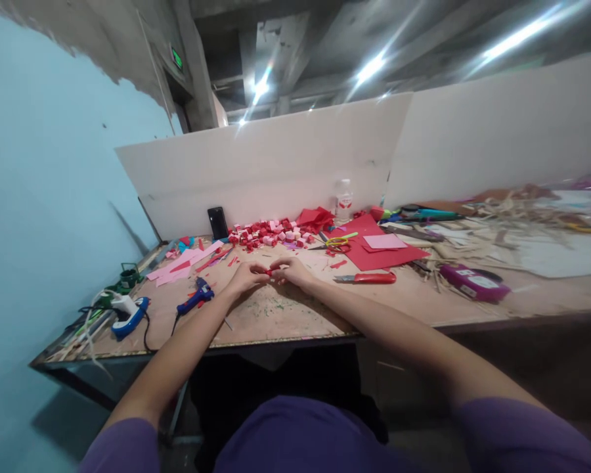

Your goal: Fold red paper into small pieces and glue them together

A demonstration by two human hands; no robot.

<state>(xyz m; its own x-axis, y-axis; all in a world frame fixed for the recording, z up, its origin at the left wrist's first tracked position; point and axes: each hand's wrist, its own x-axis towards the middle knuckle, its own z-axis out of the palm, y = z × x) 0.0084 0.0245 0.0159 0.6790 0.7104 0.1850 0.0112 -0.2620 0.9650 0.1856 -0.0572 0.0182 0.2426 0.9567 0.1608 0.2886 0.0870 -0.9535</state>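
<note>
My left hand (246,276) and my right hand (293,270) rest together on the wooden worktable (285,315). Both pinch a small red paper piece (268,271) between their fingertips. Behind the hands lies a heap of small red and pink rolled paper pieces (268,233). A red utility knife (367,278) lies just right of my right hand. A blue glue gun (196,299) lies to the left of my left hand.
Red paper sheets (374,253) with yellow-handled scissors (337,242) lie at the back right. Pink paper strips (184,263), a black phone (217,223), a plastic bottle (343,200), a purple tape dispenser (475,282) and a second glue gun (128,315) surround them. White boards (276,164) wall the back.
</note>
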